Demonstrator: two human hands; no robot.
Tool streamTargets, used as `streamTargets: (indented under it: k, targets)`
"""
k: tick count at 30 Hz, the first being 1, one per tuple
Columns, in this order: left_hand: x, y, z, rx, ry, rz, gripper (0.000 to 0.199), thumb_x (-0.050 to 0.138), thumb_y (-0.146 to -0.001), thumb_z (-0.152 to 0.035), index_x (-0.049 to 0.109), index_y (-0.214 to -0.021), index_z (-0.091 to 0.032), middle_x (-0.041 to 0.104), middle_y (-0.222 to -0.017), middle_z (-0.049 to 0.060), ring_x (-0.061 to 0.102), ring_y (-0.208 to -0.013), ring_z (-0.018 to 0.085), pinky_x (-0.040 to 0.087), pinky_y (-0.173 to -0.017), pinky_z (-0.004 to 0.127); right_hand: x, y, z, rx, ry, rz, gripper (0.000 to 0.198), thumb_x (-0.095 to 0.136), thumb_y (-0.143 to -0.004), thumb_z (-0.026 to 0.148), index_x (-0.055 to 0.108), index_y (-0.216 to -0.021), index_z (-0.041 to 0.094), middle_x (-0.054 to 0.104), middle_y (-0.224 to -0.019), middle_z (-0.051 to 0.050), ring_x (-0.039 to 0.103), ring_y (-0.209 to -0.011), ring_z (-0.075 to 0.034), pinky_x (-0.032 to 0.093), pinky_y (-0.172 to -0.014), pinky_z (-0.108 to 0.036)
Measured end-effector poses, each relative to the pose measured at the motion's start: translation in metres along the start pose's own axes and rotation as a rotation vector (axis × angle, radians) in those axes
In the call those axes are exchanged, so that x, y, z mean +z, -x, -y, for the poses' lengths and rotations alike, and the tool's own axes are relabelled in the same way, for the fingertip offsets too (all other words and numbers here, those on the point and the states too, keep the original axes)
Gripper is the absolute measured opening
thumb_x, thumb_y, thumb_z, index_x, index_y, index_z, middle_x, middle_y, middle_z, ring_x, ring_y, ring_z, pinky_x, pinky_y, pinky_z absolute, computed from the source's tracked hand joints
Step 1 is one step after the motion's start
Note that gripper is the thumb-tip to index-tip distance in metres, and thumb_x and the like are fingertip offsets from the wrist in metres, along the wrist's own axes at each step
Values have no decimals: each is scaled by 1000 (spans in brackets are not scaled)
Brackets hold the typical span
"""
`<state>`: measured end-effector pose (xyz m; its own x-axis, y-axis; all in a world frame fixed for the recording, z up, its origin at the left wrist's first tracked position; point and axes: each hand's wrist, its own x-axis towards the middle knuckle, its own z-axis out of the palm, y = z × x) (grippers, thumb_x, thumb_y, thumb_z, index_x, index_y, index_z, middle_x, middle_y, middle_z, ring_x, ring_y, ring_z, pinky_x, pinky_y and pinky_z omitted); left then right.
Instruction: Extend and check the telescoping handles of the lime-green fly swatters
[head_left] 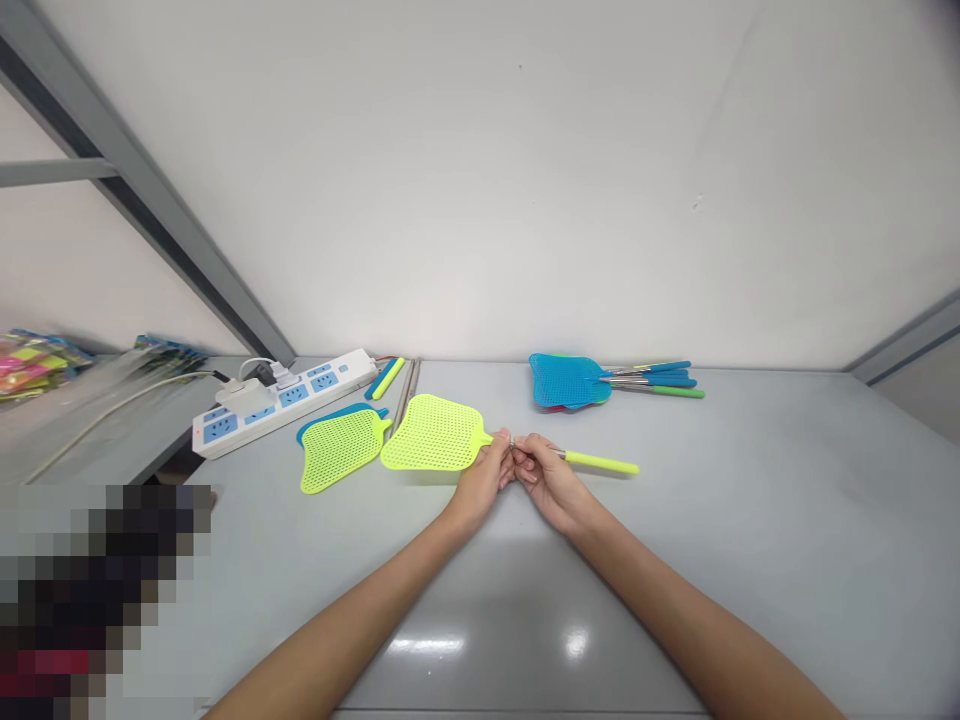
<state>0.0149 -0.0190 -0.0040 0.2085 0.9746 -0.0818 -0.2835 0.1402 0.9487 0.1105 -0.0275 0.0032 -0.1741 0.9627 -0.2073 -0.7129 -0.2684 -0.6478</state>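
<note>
My left hand pinches the neck of a yellow-green fly swatter head, which points left above the table. Close against it, my right hand is closed round a metal rod whose yellow-green grip sticks out to the right. The fingers of both hands meet where rod and head come together, so the joint is mostly hidden. Left of the held head, another yellow-green swatter head lies over a blue swatter head. Behind them rest metal rods and loose blue and yellow-green grips.
A pile of fly swatters with blue heads on top lies at the back right, handles pointing right. A white power strip with plugs stands at the back left. Packaged items lie at far left. The wall borders the grey table.
</note>
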Motion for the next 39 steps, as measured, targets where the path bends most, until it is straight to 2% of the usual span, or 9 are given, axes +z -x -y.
streamTargets:
  k: [7, 21, 27, 32, 39]
  targets:
    - [3, 1, -2, 21, 20, -44, 36, 49, -73, -42, 32, -52, -17, 26, -41, -8, 23, -38, 5, 21, -37, 19, 3, 0, 2, 21, -29, -15, 24, 62, -60, 14, 44, -44, 14, 39, -45, 5, 30, -42, -3, 22, -36, -15]
    - [3, 2, -3, 32, -13, -75, 41, 49, -72, -45, 28, -49, -18, 25, -40, -8, 23, -36, 4, 22, -37, 19, 7, 1, 3, 26, -32, -35, 24, 61, -59, 13, 44, -44, 15, 41, -45, 4, 31, -43, -4, 23, -36, -16]
    - [3, 0, -2, 36, -18, -51, 40, 48, -73, -45, 28, -49, -18, 25, -39, -8, 24, -35, 5, 22, -37, 19, 6, 1, 4, 22, -32, -29, 24, 62, -60, 13, 43, -45, 14, 41, -46, 4, 31, -43, -3, 25, -36, -14]
    - [3, 1, -3, 76, -77, 13, 43, 44, -76, -43, 29, -45, -18, 27, -37, -7, 27, -34, 5, 23, -39, 21, 0, 1, 8, 46, -22, 9, 23, 60, -63, 14, 42, -48, 15, 42, -47, 5, 20, -37, -1, 16, -31, -13]
    - [4, 1, -4, 0, 30, 40, 44, 49, -71, -48, 27, -47, -18, 22, -37, -9, 20, -31, 3, 15, -34, 19, -7, -2, 10, 67, 17, 51, 20, 60, -62, 15, 44, -51, 14, 44, -48, 5, 18, -36, -1, 14, -30, -13]
